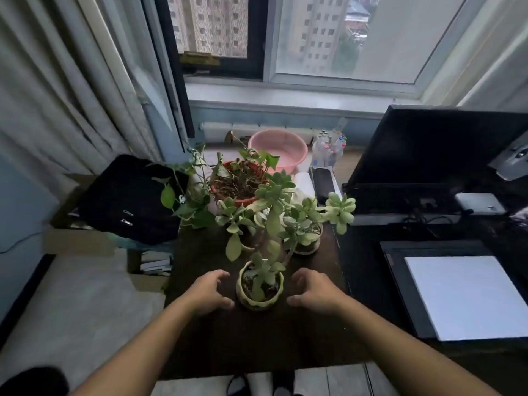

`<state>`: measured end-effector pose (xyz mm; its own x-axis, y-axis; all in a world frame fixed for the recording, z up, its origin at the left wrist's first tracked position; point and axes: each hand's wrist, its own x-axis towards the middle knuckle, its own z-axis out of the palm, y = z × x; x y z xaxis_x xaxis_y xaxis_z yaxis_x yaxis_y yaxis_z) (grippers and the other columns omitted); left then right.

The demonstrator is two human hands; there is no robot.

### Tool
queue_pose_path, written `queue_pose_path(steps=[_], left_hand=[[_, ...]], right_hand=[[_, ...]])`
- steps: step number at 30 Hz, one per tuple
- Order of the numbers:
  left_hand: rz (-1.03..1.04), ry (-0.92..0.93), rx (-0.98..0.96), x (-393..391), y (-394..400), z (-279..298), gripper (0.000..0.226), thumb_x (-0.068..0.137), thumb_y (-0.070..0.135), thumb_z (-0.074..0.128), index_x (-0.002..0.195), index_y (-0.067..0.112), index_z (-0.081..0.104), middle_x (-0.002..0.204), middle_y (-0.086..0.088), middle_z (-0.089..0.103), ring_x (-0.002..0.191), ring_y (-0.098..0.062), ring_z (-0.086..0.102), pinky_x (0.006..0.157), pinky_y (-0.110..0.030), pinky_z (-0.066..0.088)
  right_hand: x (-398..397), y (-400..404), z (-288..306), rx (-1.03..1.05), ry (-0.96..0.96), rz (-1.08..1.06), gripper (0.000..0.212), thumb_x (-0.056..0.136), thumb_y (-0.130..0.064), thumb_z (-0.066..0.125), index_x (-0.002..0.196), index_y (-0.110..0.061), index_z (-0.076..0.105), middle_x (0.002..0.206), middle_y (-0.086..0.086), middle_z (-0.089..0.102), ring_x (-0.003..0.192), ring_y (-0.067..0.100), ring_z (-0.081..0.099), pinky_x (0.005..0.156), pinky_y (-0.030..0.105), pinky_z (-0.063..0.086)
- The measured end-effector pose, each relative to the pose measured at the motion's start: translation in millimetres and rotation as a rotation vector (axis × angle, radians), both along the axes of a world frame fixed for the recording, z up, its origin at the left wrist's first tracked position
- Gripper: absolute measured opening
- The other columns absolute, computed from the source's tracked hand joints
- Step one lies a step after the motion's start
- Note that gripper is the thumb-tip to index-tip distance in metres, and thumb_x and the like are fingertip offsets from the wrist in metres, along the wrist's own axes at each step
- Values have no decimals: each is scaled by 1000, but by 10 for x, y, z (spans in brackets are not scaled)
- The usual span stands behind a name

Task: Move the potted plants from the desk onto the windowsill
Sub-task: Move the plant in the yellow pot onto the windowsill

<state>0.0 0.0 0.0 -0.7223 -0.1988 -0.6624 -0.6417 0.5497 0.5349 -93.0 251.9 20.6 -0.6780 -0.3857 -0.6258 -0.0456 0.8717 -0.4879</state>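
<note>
Nearest potted plant (260,290): pale green pot on the dark desk (257,338), near edge of the plant cluster, between both hands.
Left hand (207,292): just left of the pot, fingers spread and curled toward it, apart from the pot wall.
Right hand (313,292): just right of the pot, fingers spread and curled, holding nothing.
Other pots: small succulent pot (307,244) farther right; red pot (243,184) farther back.
Windowsill (285,95): far side, beyond the pink basin (281,147).
Monitor (428,150): right.
</note>
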Motion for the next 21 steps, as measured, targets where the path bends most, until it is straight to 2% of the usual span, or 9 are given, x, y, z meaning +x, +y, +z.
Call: queue_pose_path(steps=[3, 7, 10, 13, 16, 18, 19, 21], left_hand=[[119, 9, 84, -40, 50, -64, 78, 75, 12, 80, 143, 25, 44, 138, -8, 52, 122, -22, 54, 96, -38, 53], [343, 0, 269, -77, 159, -155, 60, 84, 5, 69, 139, 22, 50, 120, -6, 56, 105, -20, 58, 89, -42, 54], [489, 0, 378, -111, 273, -183, 48, 92, 3, 56, 137, 20, 53, 105, -2, 58, 104, -23, 57, 95, -49, 51], [609, 24, 477, -123, 358, -231, 47, 93, 0, 50, 136, 18, 53, 104, -3, 60, 97, -22, 59, 96, -49, 48], [670, 42, 539, -73, 390, -274, 45, 93, 5, 52, 136, 17, 54, 120, -11, 64, 108, -31, 62, 95, -50, 49], [694, 49, 556, -39, 389, -298, 44, 93, 9, 55, 136, 17, 54, 125, -13, 64, 113, -35, 62, 94, -51, 50], [698, 52, 565, -37, 379, -304, 43, 93, 9, 56, 135, 18, 55, 124, -14, 65, 113, -36, 62, 93, -52, 51], [690, 51, 574, -54, 354, -302, 42, 93, 9, 56, 134, 18, 56, 121, -13, 65, 110, -35, 63, 91, -52, 52]], right_hand=[[-92, -51, -99, -57, -68, -22, 72, 77, -31, 80, 140, -20, 49, 133, 4, 58, 116, 19, 60, 93, 30, 52], [-222, -19, -325, -135, -236, -115, 75, 80, -16, 78, 146, -22, 43, 137, 8, 56, 120, 21, 58, 100, 37, 52], [-283, 10, -479, -227, -361, -203, 71, 84, -3, 70, 147, -24, 43, 135, 11, 55, 113, 21, 62, 94, 35, 55], [-348, -1, -609, -312, -455, -317, 63, 87, 1, 62, 143, -24, 48, 126, 10, 59, 106, 21, 65, 93, 38, 55], [-367, -40, -602, -386, -569, -437, 42, 93, -1, 54, 125, -27, 56, 117, 9, 65, 109, 28, 66, 99, 42, 52], [-370, -63, -590, -415, -627, -463, 29, 96, -10, 55, 116, -30, 56, 123, 9, 67, 116, 32, 64, 103, 44, 51], [-365, -74, -597, -423, -640, -470, 26, 96, -17, 57, 119, -29, 56, 126, 8, 66, 117, 32, 64, 103, 44, 50], [-347, -98, -617, -426, -641, -468, 37, 96, -31, 60, 133, -26, 53, 132, 7, 63, 117, 30, 63, 102, 43, 51]])
